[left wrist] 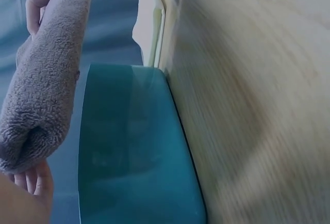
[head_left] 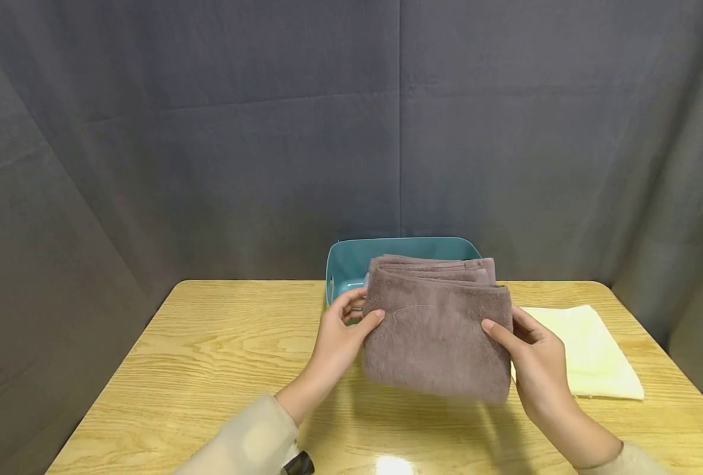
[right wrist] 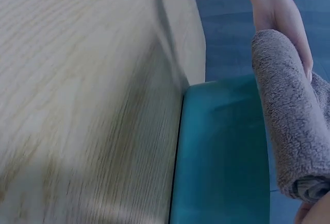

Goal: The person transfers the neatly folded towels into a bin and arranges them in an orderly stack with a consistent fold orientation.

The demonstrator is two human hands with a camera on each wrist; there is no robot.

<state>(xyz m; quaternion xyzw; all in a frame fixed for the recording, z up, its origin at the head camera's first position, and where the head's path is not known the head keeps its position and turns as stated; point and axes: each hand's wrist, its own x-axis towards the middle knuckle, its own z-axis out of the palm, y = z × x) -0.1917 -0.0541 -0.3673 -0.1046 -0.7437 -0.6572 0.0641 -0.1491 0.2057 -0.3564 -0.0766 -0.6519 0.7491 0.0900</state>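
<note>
A folded brown-mauve towel (head_left: 437, 336) hangs in the air between both hands, in front of a teal basket (head_left: 407, 248). My left hand (head_left: 341, 340) pinches its left edge, thumb on the near face and fingers behind. On the opposite edge, my right hand (head_left: 535, 359) grips it the same way. From the left wrist view, the towel (left wrist: 49, 79) appears as a thick fold above the table, apart from the basket (left wrist: 134, 152). The right wrist view shows the towel's rounded lower fold (right wrist: 291, 115) too. Most of the basket's inside is hidden behind the towel.
A folded pale yellow cloth (head_left: 601, 356) lies on the table's right side, partly behind my right hand. The wooden table (head_left: 209, 369) ends at a back edge near the grey curtain (head_left: 268, 165). A small black object (head_left: 299, 464) shows by the left sleeve.
</note>
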